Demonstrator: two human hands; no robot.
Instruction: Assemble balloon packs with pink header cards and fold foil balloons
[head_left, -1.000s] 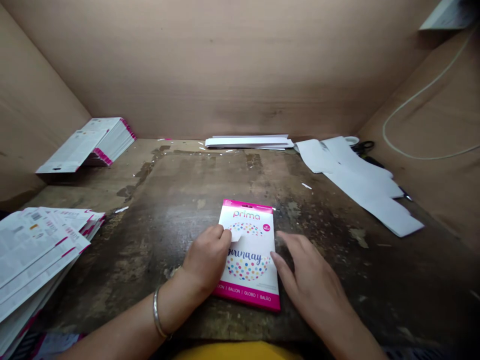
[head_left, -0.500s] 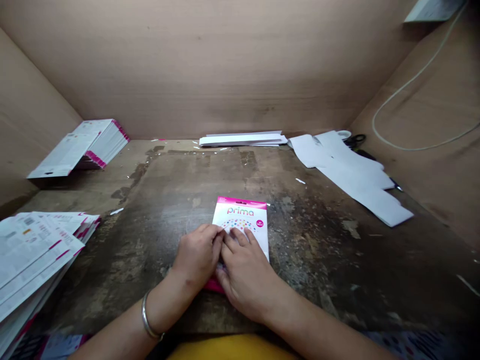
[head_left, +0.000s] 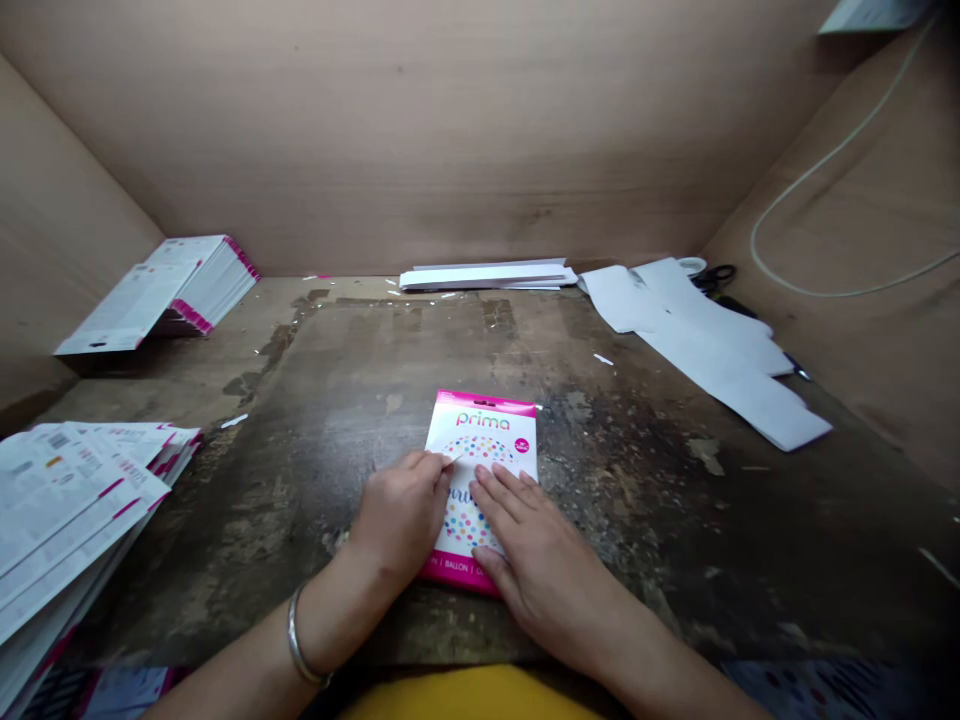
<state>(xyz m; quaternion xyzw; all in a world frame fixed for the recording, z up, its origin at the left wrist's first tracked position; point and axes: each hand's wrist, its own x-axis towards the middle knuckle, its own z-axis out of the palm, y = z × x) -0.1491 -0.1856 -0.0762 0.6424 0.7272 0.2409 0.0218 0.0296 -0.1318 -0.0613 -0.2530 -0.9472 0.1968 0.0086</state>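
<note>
A white and pink balloon packet (head_left: 480,445), printed "prima" and with coloured dots, lies flat on the worn tabletop in front of me. My left hand (head_left: 401,510) is closed in a pinch at the packet's left side; a thin pale tip sticks out from its fingers over the print, too small to name. My right hand (head_left: 532,550) rests flat across the packet's right half, fingers stretched out and holding nothing. It covers part of the lettering in the middle and at the bottom edge.
Printed card sleeves (head_left: 75,500) are piled at the left, with another stack (head_left: 187,285) behind them. White paper strips (head_left: 487,276) lie along the back wall. Larger white paper sheets (head_left: 705,350) spread at the right, by black-handled scissors (head_left: 716,277). A cable (head_left: 757,230) hangs on the right wall.
My right hand has slid right and away from my left hand, uncovering the packet's middle and lower print. My left hand stays pinched at nearly the same spot.
</note>
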